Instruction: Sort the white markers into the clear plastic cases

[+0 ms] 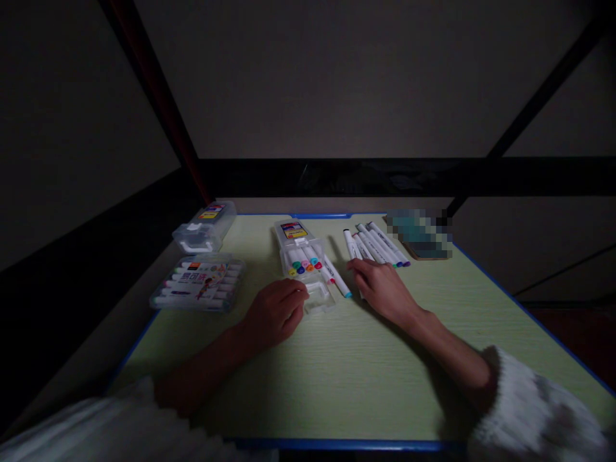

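Observation:
My left hand [275, 313] is closed, its fingertips at the left edge of a clear plastic flap with a handle [318, 294]. Whether the fingers pinch that flap I cannot make out. The flap lies at the mouth of an open clear marker case [283, 240], which holds several markers with coloured ends facing me. Two loose markers [339, 279] lie along the case's right side. My right hand [382, 287] is closed around a white marker with a dark end [350, 239], which shows beyond the fingertips. Several white markers [380, 246] lie just behind that hand.
At the left stand a closed clear case [206, 228] and, nearer, a flat clear box of markers [197, 283]. A phone-like flat object [418, 237], partly pixelated, lies at the back right. The pale green table [308, 391] has a blue edge; a wall rises behind it.

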{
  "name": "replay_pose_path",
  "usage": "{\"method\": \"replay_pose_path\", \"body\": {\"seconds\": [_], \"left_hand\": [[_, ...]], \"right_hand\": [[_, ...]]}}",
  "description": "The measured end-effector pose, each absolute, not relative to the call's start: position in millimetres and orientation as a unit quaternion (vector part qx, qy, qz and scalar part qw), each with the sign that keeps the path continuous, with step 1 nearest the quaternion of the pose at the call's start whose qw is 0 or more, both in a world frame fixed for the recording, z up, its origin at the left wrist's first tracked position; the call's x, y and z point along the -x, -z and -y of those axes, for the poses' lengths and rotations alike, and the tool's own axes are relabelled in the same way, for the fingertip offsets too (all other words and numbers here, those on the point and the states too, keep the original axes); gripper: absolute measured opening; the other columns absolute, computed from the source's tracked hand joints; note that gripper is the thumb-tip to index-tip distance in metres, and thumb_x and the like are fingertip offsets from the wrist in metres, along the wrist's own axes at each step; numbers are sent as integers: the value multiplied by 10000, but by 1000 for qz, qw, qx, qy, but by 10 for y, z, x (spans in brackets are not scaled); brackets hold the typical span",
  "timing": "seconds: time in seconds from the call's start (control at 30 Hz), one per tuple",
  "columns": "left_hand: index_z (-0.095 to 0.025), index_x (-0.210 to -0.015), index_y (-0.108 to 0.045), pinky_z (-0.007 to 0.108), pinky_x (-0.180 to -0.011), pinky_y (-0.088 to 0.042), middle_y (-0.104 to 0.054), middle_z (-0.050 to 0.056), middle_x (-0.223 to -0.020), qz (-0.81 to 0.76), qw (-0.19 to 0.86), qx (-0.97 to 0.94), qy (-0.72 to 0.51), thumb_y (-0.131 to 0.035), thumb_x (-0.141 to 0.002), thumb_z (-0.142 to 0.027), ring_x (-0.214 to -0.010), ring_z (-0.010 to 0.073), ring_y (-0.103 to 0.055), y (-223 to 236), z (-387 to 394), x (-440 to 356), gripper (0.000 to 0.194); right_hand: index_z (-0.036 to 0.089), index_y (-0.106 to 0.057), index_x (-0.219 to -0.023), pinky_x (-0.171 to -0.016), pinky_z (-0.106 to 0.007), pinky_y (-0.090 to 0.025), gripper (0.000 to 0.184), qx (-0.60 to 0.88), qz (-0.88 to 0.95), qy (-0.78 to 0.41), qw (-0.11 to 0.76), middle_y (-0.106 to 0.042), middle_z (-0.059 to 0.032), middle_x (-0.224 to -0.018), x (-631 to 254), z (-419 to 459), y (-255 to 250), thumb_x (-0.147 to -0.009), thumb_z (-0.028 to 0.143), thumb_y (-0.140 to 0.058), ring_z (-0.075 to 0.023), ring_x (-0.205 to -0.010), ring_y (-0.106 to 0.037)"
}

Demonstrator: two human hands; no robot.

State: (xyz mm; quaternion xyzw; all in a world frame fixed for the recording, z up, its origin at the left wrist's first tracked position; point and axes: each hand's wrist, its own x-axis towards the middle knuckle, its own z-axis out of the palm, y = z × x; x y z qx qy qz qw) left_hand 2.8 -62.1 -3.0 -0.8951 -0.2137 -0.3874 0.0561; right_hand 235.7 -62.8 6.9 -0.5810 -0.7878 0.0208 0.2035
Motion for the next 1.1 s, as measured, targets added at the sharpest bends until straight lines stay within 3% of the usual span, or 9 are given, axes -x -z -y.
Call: {"method": "replay_pose_path", "body": {"seconds": [0.43,0.7,1.1], "left_hand": [[-148,-833,-545,259,-662,-496,-619,60,-805,210,54,900,378,-449,-798,-58,-724,142,-568,48,619,-15,136],[-142,-831,-555,259,-660,-498,-628,63,-801,211,59,899,379,-441,-800,-62,-720,142,-576,32,625,-26,143],[-137,-841,-551,268,-669,-499,-626,70,-809,208,51,901,377,-460,-796,-54,-726,150,-575,37,623,-23,131]], "right_hand": [[147,-603,-956,-673,-304,-381,304,581,774,-7,251,-669,-93,-833,-2395,657,-100,-828,155,-327,-218,-729,-608],[143,-594,-1018,-614,-286,-374,392,563,790,11,244,-681,-90,-835,-2378,664,-75,-728,48,-348,-203,-669,-604],[159,-582,-1034,-611,-261,-377,344,537,807,37,244,-680,-64,-769,-2340,690,-60,-755,69,-403,-184,-655,-595]]}}
